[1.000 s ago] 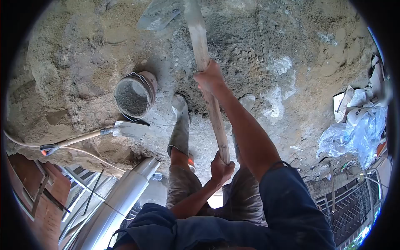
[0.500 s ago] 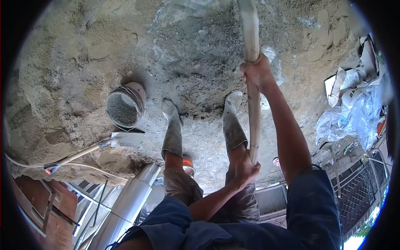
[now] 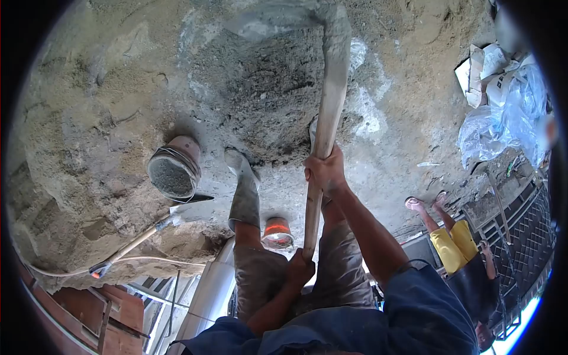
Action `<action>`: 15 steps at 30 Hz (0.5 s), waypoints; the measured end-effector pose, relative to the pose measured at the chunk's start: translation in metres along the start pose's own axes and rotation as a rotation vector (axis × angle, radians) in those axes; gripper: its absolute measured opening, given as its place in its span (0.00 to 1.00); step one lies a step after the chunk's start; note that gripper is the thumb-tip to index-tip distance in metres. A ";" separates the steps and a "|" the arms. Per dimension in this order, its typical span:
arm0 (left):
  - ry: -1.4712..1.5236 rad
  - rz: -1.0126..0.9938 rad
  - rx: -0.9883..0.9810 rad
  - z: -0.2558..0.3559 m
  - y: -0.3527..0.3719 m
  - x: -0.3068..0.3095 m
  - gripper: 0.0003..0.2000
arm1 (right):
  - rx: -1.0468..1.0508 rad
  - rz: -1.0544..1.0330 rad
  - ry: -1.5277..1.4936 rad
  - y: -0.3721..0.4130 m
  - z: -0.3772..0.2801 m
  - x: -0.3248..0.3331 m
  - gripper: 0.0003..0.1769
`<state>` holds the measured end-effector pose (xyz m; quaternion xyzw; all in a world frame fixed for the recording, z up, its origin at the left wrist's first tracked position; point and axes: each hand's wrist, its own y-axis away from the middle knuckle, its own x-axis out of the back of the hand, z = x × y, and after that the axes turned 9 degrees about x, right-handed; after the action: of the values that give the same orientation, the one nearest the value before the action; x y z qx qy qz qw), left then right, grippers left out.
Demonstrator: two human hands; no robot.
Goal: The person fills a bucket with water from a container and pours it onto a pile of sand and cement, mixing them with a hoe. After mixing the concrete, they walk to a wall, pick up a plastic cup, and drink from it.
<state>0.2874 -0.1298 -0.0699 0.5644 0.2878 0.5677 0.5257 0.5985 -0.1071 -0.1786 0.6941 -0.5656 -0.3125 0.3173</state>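
Both my hands grip the long wooden handle of a hoe (image 3: 324, 133). My left hand (image 3: 300, 268) is closed around its lower end, close to my thighs. Farther up the handle, my right hand (image 3: 327, 170) is wrapped round it. The hoe's grey, coated blade (image 3: 275, 22) shows at the top of the view, partly blurred, at the far side of a patch of dark wet mix (image 3: 269, 89). My boots stand at the near edge of that mix; the hoe and my right arm partly cover one of them.
A bucket (image 3: 174, 171) of grey material stands at left, beside a shovel (image 3: 136, 244) lying on the ground. An orange-banded bucket (image 3: 277, 232) is between my legs. Clear plastic sheeting (image 3: 503, 118) lies at right. A person in yellow shorts (image 3: 454, 245) stands behind at right.
My hands have drawn the hoe back toward my body and left, bringing its blade into view. The other person now shows at right.
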 end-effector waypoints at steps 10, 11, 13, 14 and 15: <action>-0.283 0.139 0.026 0.058 -0.063 0.060 0.17 | -0.072 0.117 -0.024 -0.090 0.030 0.010 0.06; -0.259 0.078 0.111 0.039 -0.031 0.051 0.20 | -0.075 0.059 -0.054 -0.051 0.047 0.010 0.03; -0.549 -0.068 -0.053 0.004 0.020 0.045 0.21 | -0.080 0.066 -0.161 0.015 0.053 0.009 0.09; -0.528 -0.044 -0.103 -0.009 0.025 0.044 0.19 | -0.057 0.078 -0.222 0.029 0.045 0.011 0.09; -0.502 -0.027 -0.139 -0.012 0.028 0.049 0.17 | -0.047 0.087 -0.276 0.041 0.037 0.014 0.08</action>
<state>0.2779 -0.0891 -0.0293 0.6463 0.1161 0.4212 0.6256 0.5469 -0.1306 -0.1695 0.6116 -0.6260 -0.4043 0.2658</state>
